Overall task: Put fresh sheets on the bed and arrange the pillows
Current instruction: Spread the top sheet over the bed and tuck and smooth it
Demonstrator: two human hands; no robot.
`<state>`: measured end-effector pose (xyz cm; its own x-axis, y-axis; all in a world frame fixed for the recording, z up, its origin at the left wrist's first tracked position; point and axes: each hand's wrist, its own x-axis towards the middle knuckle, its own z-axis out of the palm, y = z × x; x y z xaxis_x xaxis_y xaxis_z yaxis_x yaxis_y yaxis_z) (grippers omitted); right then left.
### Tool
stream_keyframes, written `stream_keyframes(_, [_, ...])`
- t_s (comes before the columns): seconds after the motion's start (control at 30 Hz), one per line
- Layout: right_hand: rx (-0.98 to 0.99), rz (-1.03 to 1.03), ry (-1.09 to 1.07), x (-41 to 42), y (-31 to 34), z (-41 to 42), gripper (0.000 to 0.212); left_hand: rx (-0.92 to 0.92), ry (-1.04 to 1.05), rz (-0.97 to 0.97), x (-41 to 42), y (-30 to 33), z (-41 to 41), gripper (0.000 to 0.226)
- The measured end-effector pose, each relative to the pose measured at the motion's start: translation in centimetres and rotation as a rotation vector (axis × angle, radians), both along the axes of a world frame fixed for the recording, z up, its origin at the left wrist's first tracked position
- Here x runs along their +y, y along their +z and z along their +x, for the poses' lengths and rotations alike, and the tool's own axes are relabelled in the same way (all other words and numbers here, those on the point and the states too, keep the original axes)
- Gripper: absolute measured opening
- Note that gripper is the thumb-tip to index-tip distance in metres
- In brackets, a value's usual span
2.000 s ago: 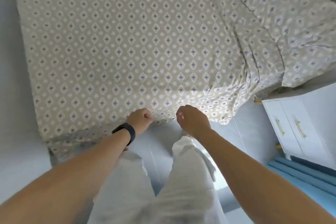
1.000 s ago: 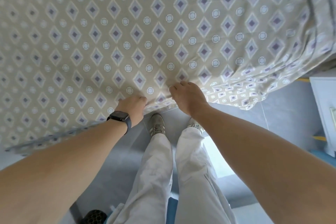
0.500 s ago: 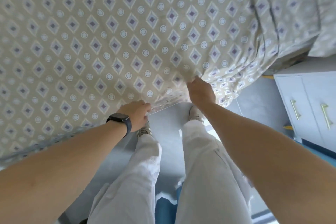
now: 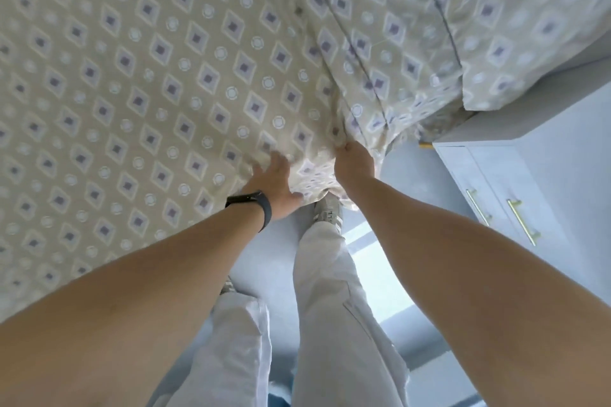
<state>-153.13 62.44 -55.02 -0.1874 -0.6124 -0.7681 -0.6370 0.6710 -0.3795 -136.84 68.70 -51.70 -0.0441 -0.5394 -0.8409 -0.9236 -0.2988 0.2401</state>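
Your right hand (image 4: 354, 164) pinched the patterned sheet (image 4: 158, 76) at the bed's near corner, fingers closed on bunched fabric; your left hand (image 4: 272, 187) pressed flat, fingers spread, just beside it, by the white cabinet (image 4: 502, 195).

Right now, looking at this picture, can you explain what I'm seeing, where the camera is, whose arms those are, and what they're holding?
There is no machine here. The camera sits on a person's head and looks down, so the two bare arms reaching forward are that person's own. Below them you see pale trousers and a shoe on a light floor.

The big patterned cloth filling the top is a sheet spread over a bed. The left hand, with a dark wristband, lies open and flat on the sheet near its edge. The right hand is closed, pinching a bunched fold of the sheet at the corner. On the right stands a white cabinet with gold handles, and above it a matching pillow.
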Motion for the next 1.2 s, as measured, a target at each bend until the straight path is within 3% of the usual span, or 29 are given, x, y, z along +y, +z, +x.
stream_keyframes(0.13, [-0.029, 0.063, 0.024, -1.0, 2.0, -2.1, 0.026, 0.114, -0.047, 0.100, -4.7, 2.9, -1.9, 0.062])
stream_keyframes(0.2, [0.042, -0.036, 0.039, -3.2, 3.0, -2.8, 0.029, 0.065, -0.094, 0.070, -7.2, 4.5, -2.2, 0.055])
stream_keyframes(0.3, [0.161, -0.245, 0.056, -8.4, 4.0, -4.5, 0.034, 0.033, 0.045, -0.020, -10.1, 6.0, -2.6, 0.044])
stream_keyframes(0.37, [0.215, -0.198, 0.216, -11.4, 3.6, -6.0, 0.056, 0.062, 0.187, -0.075, -10.9, 6.4, -3.2, 0.039])
stream_keyframes(0.43, [0.266, -0.070, 0.438, -12.8, 3.0, -7.0, 0.063, 0.092, 0.220, -0.085, -10.6, 6.5, -3.8, 0.037])
stream_keyframes(0.6, [0.419, -0.172, 0.748, -12.3, 2.7, -6.5, 0.034, 0.122, 0.160, 0.034, -6.6, 7.3, -4.3, 0.038])
stream_keyframes(0.67, [0.355, -0.161, 0.636, -12.2, 3.6, -6.5, 0.036, 0.104, 0.130, 0.090, -5.6, 8.2, -3.8, 0.036])
stream_keyframes(0.77, [0.123, -0.186, 0.321, -11.2, 6.1, -6.9, 0.035, 0.090, 0.254, 0.065, -5.1, 11.1, -3.0, 0.036])
stream_keyframes(0.87, [-0.066, -0.243, 0.132, -9.7, 11.0, -6.8, 0.018, 0.097, 0.411, -0.017, -4.6, 15.1, -2.4, 0.032])
stream_keyframes(1.0, [-0.299, -0.307, -0.019, -8.1, 20.3, -4.2, 0.014, 0.145, 0.535, -0.082, -3.5, 21.0, -2.4, 0.029])
stream_keyframes(1.13, [-0.530, -0.144, -0.080, -5.6, 29.8, 0.9, 0.015, 0.270, 0.652, -0.253, -3.4, 28.1, -3.6, 0.036])
stream_keyframes(1.2, [-0.610, 0.012, -0.102, -4.1, 32.9, 3.0, 0.025, 0.348, 0.743, -0.301, -3.2, 31.1, -4.0, 0.037])
